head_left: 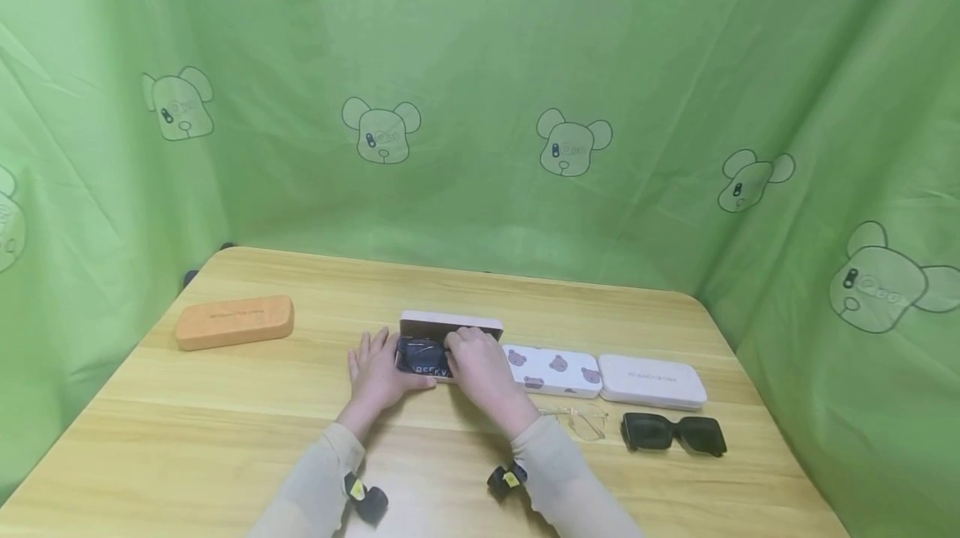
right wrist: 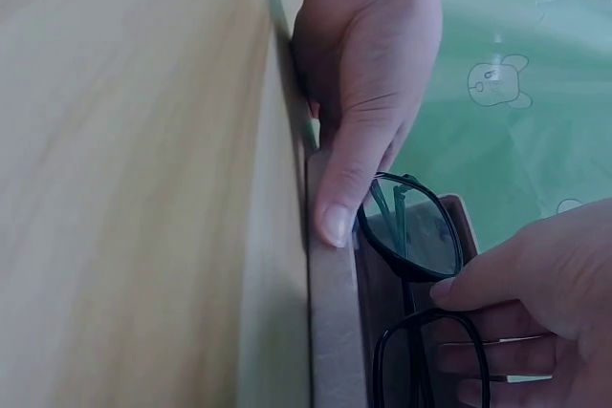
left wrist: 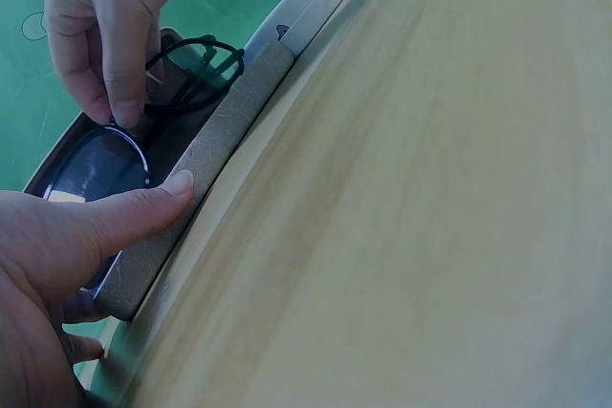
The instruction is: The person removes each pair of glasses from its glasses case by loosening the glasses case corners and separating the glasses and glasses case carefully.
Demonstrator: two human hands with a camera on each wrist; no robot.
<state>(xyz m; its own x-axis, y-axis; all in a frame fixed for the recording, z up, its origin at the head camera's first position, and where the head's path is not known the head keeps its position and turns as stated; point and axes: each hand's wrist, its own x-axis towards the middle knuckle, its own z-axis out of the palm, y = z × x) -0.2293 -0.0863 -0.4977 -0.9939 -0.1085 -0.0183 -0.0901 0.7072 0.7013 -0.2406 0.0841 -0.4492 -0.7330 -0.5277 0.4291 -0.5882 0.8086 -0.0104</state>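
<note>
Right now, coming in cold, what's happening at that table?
A person's right hand pinches black-framed glasses at an open case, while their left hand rests against it, thumb on the front wall. I can't tell whether the glasses are fully seated. To the right lie a closed bear-print case and a closed pale case, with thin-framed glasses and dark sunglasses nearer the person. A closed orange case sits far left.

Black-framed glasses [right wrist: 413, 273] with see-through lenses [right wrist: 413, 228] sit in an open, oblong case [right wrist: 335, 351], its lid [head_left: 450, 319] raised at the back.
</note>
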